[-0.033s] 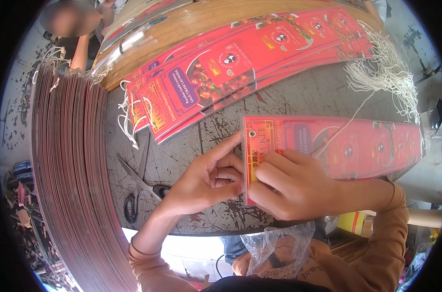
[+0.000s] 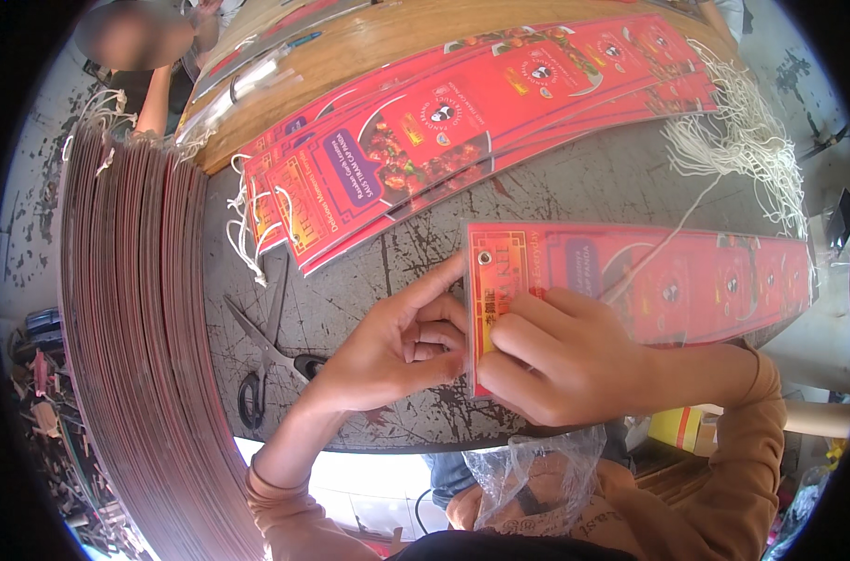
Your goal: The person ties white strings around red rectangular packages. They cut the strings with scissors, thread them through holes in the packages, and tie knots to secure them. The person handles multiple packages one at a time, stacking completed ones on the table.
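A pile of long red printed strips [image 2: 715, 285] in clear, glossy covering lies in front of me, with an eyelet hole near its upper left corner. My left hand [image 2: 383, 360] is at the pile's left edge, its thumb and fingers closing on that edge; some fingertips are hidden behind it. Over the left part of the pile my right hand [image 2: 579, 360] is closed in a pinch. A white string [image 2: 663, 245] runs into it from the bundle of strings [image 2: 748, 159] at the far right. The pinched string end is hidden by the fingers.
Open scissors [image 2: 280, 346] lie on the scratched grey tabletop [image 2: 378, 271], left of my left hand. A tall stack of strips [image 2: 130, 327] stands along the left. Farther back, more red strips [image 2: 416, 140] with white string loops are fanned out. Another person's arm [image 2: 154, 103] shows at upper left.
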